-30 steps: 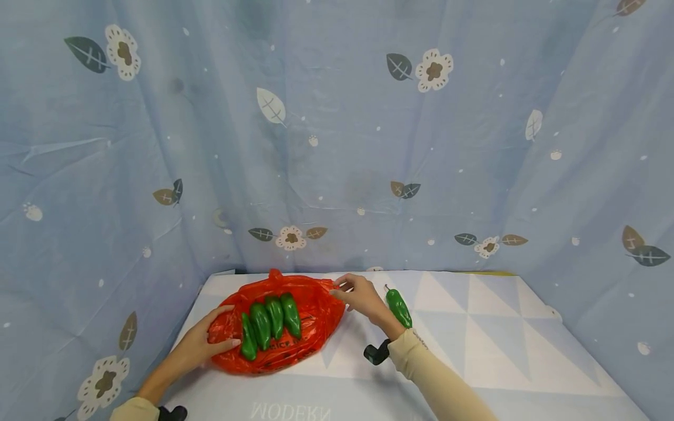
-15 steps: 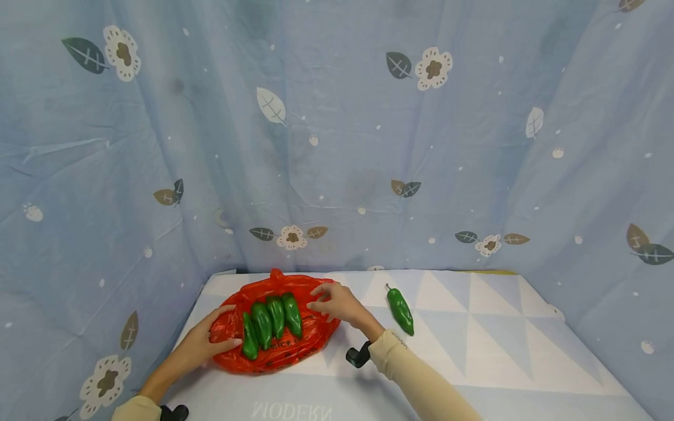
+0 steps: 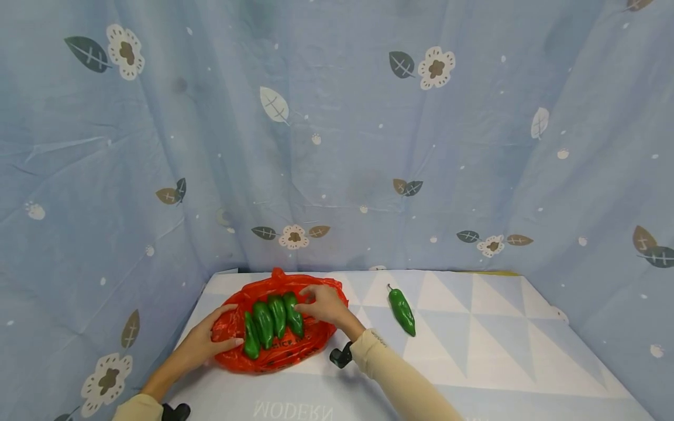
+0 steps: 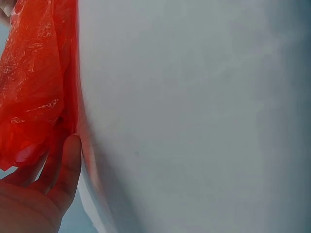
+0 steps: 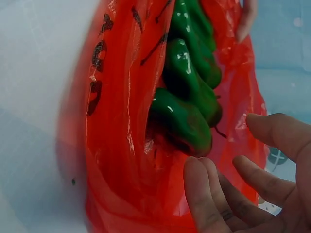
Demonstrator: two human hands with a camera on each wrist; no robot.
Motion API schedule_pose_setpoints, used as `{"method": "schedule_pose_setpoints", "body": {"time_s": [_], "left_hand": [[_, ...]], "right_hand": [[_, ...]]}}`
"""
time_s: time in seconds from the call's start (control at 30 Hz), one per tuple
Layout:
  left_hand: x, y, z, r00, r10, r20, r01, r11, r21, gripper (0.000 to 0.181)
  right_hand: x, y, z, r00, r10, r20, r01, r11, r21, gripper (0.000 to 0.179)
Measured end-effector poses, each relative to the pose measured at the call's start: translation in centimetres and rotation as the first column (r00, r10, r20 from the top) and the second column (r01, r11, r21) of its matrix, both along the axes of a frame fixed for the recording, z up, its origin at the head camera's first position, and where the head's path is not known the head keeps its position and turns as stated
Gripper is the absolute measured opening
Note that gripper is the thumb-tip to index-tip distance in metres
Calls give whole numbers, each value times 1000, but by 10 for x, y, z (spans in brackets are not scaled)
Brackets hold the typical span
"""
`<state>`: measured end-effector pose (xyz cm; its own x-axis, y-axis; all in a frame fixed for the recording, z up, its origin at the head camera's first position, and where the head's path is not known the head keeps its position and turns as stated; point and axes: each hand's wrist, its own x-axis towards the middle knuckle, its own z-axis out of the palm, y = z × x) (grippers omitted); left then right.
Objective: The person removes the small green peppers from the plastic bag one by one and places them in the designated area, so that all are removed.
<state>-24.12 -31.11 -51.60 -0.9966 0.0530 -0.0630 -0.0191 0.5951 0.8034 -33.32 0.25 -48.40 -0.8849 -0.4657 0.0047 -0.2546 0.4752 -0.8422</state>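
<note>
A red plastic bag lies spread on the table's left half, with several green peppers side by side in its opening. My left hand grips the bag's left end; the left wrist view has its fingers bent against the red plastic. Over the bag's right part, my right hand reaches in with fingers loosely bent and thumb apart. In the right wrist view its fingertips come close to the end pepper, with nothing held between them. A single green pepper lies on the table right of the bag.
The table cover is white with pale blue triangles. A blue flowered curtain stands behind the table and along both sides. Dark wrist-camera mounts stick out from the wrists.
My right hand has let go of the bag's right edge and moved left to the end pepper. The left hand keeps its place on the bag.
</note>
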Motion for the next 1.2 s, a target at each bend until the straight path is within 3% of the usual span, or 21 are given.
{"method": "schedule_pose_setpoints", "body": {"time_s": [0.33,0.6,0.73,1.0,1.2], "left_hand": [[-1,1,1,1000,-10,-26,10,1000,-21,91],[0,3,2,1000,12,8,-12,1000,-10,92],[0,2,2,1000,5,-9,-5,1000,-21,91],[-1,2,5,999,-13,-38,11,999,-37,89],[0,0,5,999,-7,-44,6,1000,-21,89]], "right_hand": [[-11,-17,-12,1000,-8,-28,11,996,83,48],[-14,-24,-19,999,-52,8,52,996,79,53],[-17,-27,-23,998,-55,23,53,996,75,54],[-23,-29,-28,997,-63,52,59,996,71,32],[-22,-33,-30,997,-48,53,46,998,46,28]]}}
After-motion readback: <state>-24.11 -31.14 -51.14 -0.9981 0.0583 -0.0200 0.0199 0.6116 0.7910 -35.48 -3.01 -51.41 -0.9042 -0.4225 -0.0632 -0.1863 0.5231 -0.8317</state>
